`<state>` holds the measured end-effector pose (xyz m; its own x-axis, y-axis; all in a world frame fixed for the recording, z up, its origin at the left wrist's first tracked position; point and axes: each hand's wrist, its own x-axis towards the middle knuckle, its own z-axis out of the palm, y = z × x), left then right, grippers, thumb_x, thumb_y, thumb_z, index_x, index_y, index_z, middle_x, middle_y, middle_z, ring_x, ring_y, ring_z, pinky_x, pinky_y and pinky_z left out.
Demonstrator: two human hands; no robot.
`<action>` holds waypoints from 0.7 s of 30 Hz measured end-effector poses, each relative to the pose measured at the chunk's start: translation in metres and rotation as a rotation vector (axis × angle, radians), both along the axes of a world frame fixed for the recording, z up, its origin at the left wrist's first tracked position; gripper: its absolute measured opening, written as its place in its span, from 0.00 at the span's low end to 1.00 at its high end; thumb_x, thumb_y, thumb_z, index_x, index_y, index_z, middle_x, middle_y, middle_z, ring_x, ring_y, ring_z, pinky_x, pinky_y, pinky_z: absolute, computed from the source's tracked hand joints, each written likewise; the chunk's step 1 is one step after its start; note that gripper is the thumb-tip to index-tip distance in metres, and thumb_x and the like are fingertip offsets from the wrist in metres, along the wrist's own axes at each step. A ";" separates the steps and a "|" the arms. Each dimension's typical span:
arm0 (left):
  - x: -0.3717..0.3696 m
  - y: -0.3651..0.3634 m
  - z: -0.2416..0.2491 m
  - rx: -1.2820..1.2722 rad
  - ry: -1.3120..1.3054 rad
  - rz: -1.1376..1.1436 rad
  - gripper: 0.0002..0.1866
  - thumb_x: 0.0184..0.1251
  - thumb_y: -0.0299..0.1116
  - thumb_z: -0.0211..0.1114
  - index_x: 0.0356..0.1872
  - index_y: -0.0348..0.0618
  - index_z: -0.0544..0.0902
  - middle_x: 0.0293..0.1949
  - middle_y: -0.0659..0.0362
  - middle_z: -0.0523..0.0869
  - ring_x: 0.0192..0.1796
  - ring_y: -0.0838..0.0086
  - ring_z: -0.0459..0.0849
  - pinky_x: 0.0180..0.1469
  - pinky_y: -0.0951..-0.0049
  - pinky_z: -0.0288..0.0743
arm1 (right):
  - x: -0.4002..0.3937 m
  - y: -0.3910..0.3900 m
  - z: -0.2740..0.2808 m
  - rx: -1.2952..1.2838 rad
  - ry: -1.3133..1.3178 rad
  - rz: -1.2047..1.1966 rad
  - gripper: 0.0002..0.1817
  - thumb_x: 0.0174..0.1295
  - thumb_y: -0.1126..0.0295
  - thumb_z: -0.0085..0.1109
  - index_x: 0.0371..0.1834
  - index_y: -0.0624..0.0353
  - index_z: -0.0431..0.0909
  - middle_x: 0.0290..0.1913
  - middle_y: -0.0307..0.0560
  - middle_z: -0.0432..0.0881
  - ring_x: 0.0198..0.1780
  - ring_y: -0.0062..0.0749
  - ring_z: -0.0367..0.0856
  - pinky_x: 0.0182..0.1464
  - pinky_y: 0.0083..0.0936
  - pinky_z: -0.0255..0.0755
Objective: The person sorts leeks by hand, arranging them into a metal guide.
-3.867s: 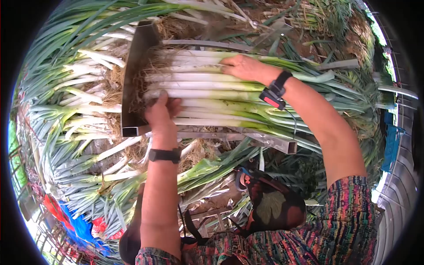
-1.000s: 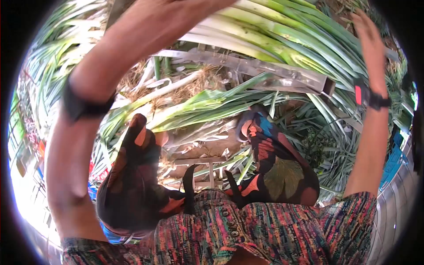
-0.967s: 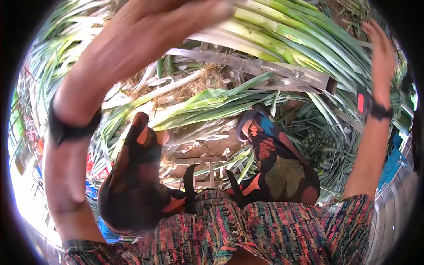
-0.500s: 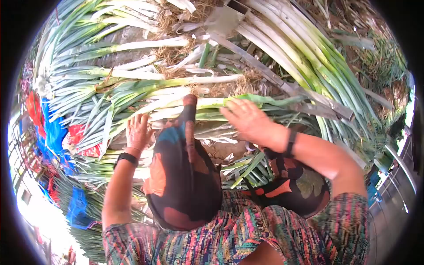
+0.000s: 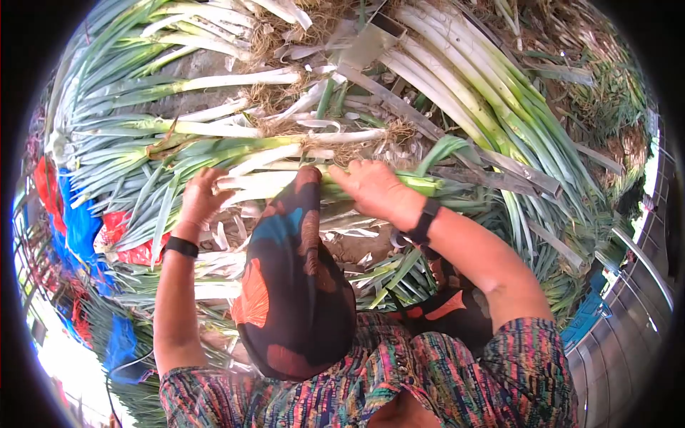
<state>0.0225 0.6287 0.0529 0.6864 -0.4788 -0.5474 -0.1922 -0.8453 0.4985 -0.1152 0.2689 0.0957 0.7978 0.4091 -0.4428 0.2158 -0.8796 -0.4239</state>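
Note:
Several leeks [image 5: 267,187] lie crosswise in front of me, their pale stalks passing behind my raised knee. My left hand [image 5: 202,201] has its fingers curled over the left part of these stalks. Bent over the same bundle on the other side of the knee is my right hand [image 5: 374,187], its fingers closed on it. A cut-looking green end [image 5: 428,184] sticks out to the right of that hand. The knee, in dark patterned cloth [image 5: 292,285], hides the middle of the bundle.
Leeks with roots [image 5: 242,80] lie in rows at the upper left. A metal frame [image 5: 399,107] runs diagonally, with a thick leek bundle [image 5: 492,93] beside it. Red plastic [image 5: 128,239] and blue plastic [image 5: 80,221] lie at left. A blue crate [image 5: 581,321] stands at right.
Both hands have closed onto the leeks, having been more spread before. My right hand has shifted slightly left and down, and my left hand slightly left and up.

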 end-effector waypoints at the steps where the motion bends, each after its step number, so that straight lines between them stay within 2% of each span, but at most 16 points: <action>1: 0.007 0.008 -0.003 -0.225 0.004 0.104 0.22 0.51 0.32 0.76 0.50 0.47 0.83 0.46 0.56 0.83 0.49 0.61 0.82 0.51 0.64 0.76 | 0.004 -0.008 0.021 0.016 0.002 -0.027 0.36 0.43 0.74 0.66 0.62 0.54 0.69 0.35 0.53 0.79 0.39 0.49 0.83 0.42 0.43 0.77; 2: 0.012 0.011 -0.003 -0.312 -0.005 0.271 0.19 0.57 0.28 0.74 0.51 0.43 0.83 0.45 0.59 0.84 0.46 0.70 0.82 0.49 0.71 0.76 | 0.005 -0.019 0.042 0.042 0.037 -0.051 0.35 0.44 0.73 0.67 0.61 0.55 0.69 0.34 0.53 0.80 0.38 0.50 0.83 0.41 0.42 0.78; 4: 0.025 0.016 0.005 -0.527 0.040 0.535 0.15 0.64 0.28 0.71 0.51 0.39 0.83 0.46 0.62 0.85 0.46 0.76 0.82 0.50 0.75 0.75 | 0.006 -0.044 0.083 0.083 0.095 -0.101 0.32 0.46 0.72 0.67 0.59 0.58 0.70 0.34 0.55 0.81 0.37 0.52 0.83 0.37 0.41 0.79; 6: 0.033 -0.001 0.038 -0.551 -0.031 0.573 0.12 0.67 0.29 0.69 0.49 0.38 0.83 0.45 0.62 0.86 0.47 0.81 0.81 0.50 0.78 0.74 | 0.000 -0.070 0.122 0.129 0.142 -0.182 0.33 0.46 0.70 0.69 0.59 0.57 0.70 0.37 0.56 0.82 0.39 0.54 0.83 0.40 0.42 0.78; 7: 0.034 -0.008 0.043 -0.661 0.024 0.621 0.10 0.71 0.30 0.67 0.48 0.38 0.83 0.41 0.63 0.87 0.45 0.83 0.81 0.49 0.79 0.74 | -0.004 -0.082 0.142 0.148 0.164 -0.229 0.34 0.46 0.69 0.70 0.60 0.57 0.69 0.39 0.56 0.82 0.40 0.55 0.84 0.41 0.42 0.78; 8: 0.035 -0.016 0.049 -0.733 0.082 0.612 0.09 0.73 0.32 0.64 0.46 0.37 0.84 0.40 0.64 0.87 0.43 0.85 0.81 0.48 0.79 0.74 | -0.007 -0.092 0.163 0.160 0.190 -0.293 0.35 0.46 0.68 0.70 0.61 0.56 0.69 0.41 0.56 0.83 0.43 0.55 0.84 0.43 0.42 0.78; 11: 0.041 -0.073 0.102 -0.668 0.080 0.525 0.11 0.75 0.34 0.62 0.45 0.35 0.83 0.39 0.64 0.87 0.43 0.82 0.82 0.49 0.78 0.74 | -0.013 -0.121 0.232 0.145 0.274 -0.492 0.39 0.47 0.64 0.71 0.66 0.54 0.67 0.49 0.56 0.84 0.48 0.56 0.83 0.49 0.41 0.77; 12: 0.048 -0.080 0.087 -0.763 -0.062 0.377 0.16 0.75 0.38 0.62 0.54 0.38 0.81 0.46 0.62 0.84 0.48 0.79 0.80 0.52 0.77 0.74 | -0.015 -0.127 0.256 0.116 0.319 -0.554 0.40 0.47 0.63 0.71 0.67 0.53 0.66 0.51 0.57 0.83 0.50 0.57 0.83 0.50 0.41 0.77; 14: 0.055 -0.137 0.122 -0.881 -0.200 0.263 0.23 0.74 0.43 0.63 0.63 0.42 0.75 0.52 0.61 0.80 0.52 0.78 0.75 0.54 0.75 0.74 | -0.031 -0.139 0.283 0.080 0.322 -0.647 0.42 0.47 0.62 0.71 0.69 0.53 0.66 0.53 0.58 0.83 0.51 0.57 0.83 0.52 0.40 0.76; 15: 0.063 -0.152 0.131 -0.902 0.082 0.321 0.26 0.74 0.46 0.62 0.68 0.45 0.71 0.56 0.60 0.78 0.56 0.77 0.73 0.54 0.73 0.75 | -0.043 -0.146 0.292 0.066 0.280 -0.675 0.42 0.47 0.62 0.70 0.70 0.53 0.65 0.53 0.59 0.83 0.51 0.57 0.83 0.52 0.40 0.76; 16: 0.065 -0.179 0.151 -0.914 0.123 0.473 0.23 0.76 0.44 0.59 0.65 0.44 0.74 0.54 0.59 0.80 0.53 0.76 0.78 0.49 0.74 0.78 | -0.052 -0.153 0.299 0.053 0.241 -0.706 0.42 0.47 0.62 0.70 0.70 0.53 0.65 0.54 0.59 0.82 0.52 0.57 0.83 0.52 0.40 0.76; 18: 0.075 -0.216 0.159 -1.084 0.474 0.496 0.19 0.79 0.41 0.56 0.63 0.43 0.75 0.52 0.58 0.83 0.48 0.76 0.83 0.44 0.76 0.80 | -0.071 -0.159 0.325 -0.002 0.162 -0.709 0.42 0.46 0.65 0.67 0.70 0.52 0.65 0.55 0.59 0.82 0.52 0.57 0.82 0.53 0.41 0.76; 19: 0.069 -0.241 0.176 -1.105 0.390 0.501 0.17 0.80 0.39 0.53 0.60 0.41 0.77 0.48 0.59 0.84 0.43 0.78 0.84 0.42 0.77 0.81 | -0.085 -0.162 0.337 -0.048 0.089 -0.695 0.42 0.46 0.66 0.66 0.70 0.53 0.65 0.55 0.59 0.82 0.52 0.57 0.82 0.53 0.41 0.76; 21: 0.069 -0.279 0.200 -1.176 0.409 0.441 0.16 0.79 0.37 0.53 0.60 0.40 0.77 0.50 0.57 0.85 0.46 0.77 0.84 0.41 0.78 0.79 | -0.109 -0.163 0.374 -0.194 -0.003 -0.723 0.42 0.44 0.70 0.65 0.69 0.56 0.67 0.54 0.58 0.83 0.52 0.56 0.83 0.55 0.41 0.77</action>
<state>0.0915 0.3501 0.2528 0.7915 -0.5885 -0.1648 0.3248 0.1766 0.9292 -0.2243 0.1061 0.4701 0.8394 -0.3029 -0.4513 -0.4436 -0.8615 -0.2470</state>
